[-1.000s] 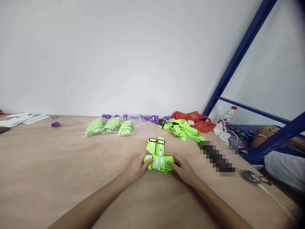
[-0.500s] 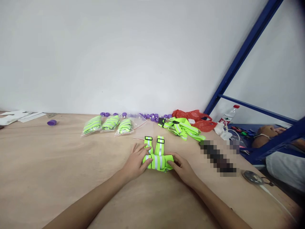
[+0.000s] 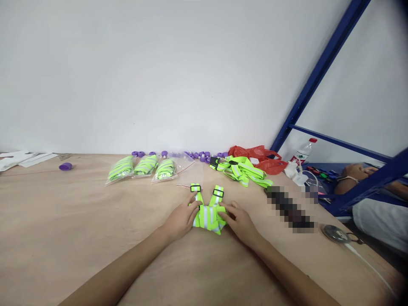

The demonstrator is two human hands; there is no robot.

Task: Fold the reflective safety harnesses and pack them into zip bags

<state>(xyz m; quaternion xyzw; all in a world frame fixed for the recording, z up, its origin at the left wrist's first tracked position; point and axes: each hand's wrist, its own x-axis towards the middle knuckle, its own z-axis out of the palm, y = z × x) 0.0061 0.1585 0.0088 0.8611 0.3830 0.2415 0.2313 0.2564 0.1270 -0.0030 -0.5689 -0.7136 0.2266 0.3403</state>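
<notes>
A folded bundle of yellow-green reflective strap [image 3: 208, 217] lies on the table between my two hands. Two strap ends with black buckles stick out from its far side. My left hand [image 3: 182, 217] grips the bundle's left edge, its fingers bent over the strap. On the right edge, the fingers of my right hand [image 3: 239, 221] are closed around the fabric. Beyond the bundle lie three clear bags with folded straps, the nearest to it being the right one [image 3: 165, 169]. A loose strap [image 3: 247, 171] is heaped behind my right hand.
Purple caps [image 3: 200, 156] line the wall, and one lone cap [image 3: 65, 166] lies left. A red plastic bag [image 3: 259, 157], white chargers [image 3: 298, 174], a bottle [image 3: 306, 151] and a round device with a cable [image 3: 334, 233] are at right. A person lies beyond the blue frame [image 3: 318, 72].
The bundle looks flatter and shorter, with a pointed lower corner. Its buckled ends now spread further apart. My right hand has shifted slightly left with the bundle's right edge.
</notes>
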